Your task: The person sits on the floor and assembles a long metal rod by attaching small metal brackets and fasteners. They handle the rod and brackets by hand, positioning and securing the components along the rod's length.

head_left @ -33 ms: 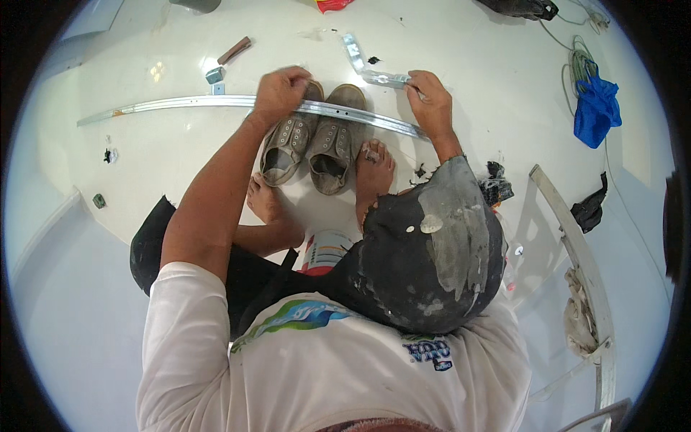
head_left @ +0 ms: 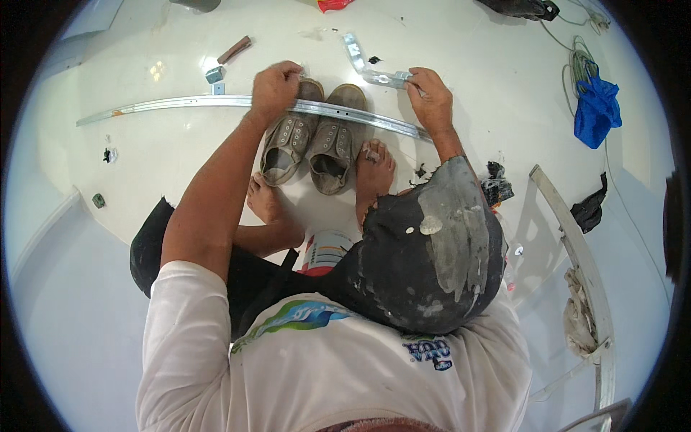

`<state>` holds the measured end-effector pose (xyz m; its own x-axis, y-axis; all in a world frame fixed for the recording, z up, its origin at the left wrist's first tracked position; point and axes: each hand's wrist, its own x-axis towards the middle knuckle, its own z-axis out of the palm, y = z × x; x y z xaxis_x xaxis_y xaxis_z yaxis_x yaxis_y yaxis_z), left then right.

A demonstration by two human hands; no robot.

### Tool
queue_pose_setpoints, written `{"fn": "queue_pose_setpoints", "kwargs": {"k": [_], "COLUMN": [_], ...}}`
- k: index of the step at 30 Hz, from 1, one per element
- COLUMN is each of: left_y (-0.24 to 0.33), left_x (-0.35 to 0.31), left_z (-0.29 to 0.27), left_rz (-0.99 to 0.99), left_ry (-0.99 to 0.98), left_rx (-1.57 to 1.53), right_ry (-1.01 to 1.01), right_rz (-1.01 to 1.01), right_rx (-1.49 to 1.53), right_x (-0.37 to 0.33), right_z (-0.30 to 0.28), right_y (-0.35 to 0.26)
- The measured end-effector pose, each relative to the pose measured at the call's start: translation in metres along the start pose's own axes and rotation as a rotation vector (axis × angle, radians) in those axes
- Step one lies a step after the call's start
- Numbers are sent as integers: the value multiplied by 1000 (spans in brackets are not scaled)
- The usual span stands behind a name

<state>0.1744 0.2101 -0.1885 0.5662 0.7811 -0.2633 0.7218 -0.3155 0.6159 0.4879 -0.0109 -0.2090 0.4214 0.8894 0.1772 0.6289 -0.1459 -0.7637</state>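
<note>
My left hand [head_left: 275,92] is closed in a pinch just beyond the toe of the left shoe, over the long metal rail. A small pale bit shows at its fingertips, too small to name. Between the thumb and fingers of my right hand [head_left: 432,99] is the end of a shiny metal strip [head_left: 386,78]. Another short strip [head_left: 353,54] meets its far end at an angle; whether they are joined I cannot tell. The long slotted metal rail [head_left: 338,113] lies across a pair of worn grey-brown shoes [head_left: 331,147], which stand between my bare feet.
A small metal block [head_left: 214,75] and a brown stick [head_left: 235,50] lie beyond the rail. At right are a blue bag [head_left: 597,108], cable, black scraps and a long pale metal bar [head_left: 568,223]. A white and red bucket [head_left: 325,252] is beneath me.
My left hand has shifted slightly left and away from me, uncovering more of the left shoe's toe. The right hand has barely moved and keeps its pinch on the strip.
</note>
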Motion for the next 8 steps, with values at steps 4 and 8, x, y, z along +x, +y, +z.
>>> {"fn": "queue_pose_setpoints", "kwargs": {"k": [4, 8], "left_y": [-27, -31], "left_x": [33, 44], "left_z": [6, 15], "left_rz": [-126, -192], "left_ry": [38, -72], "left_rx": [232, 248], "right_ry": [27, 3], "right_rz": [-49, 0], "right_rx": [-106, -150], "right_x": [20, 17], "right_z": [7, 9], "right_y": [25, 39]}}
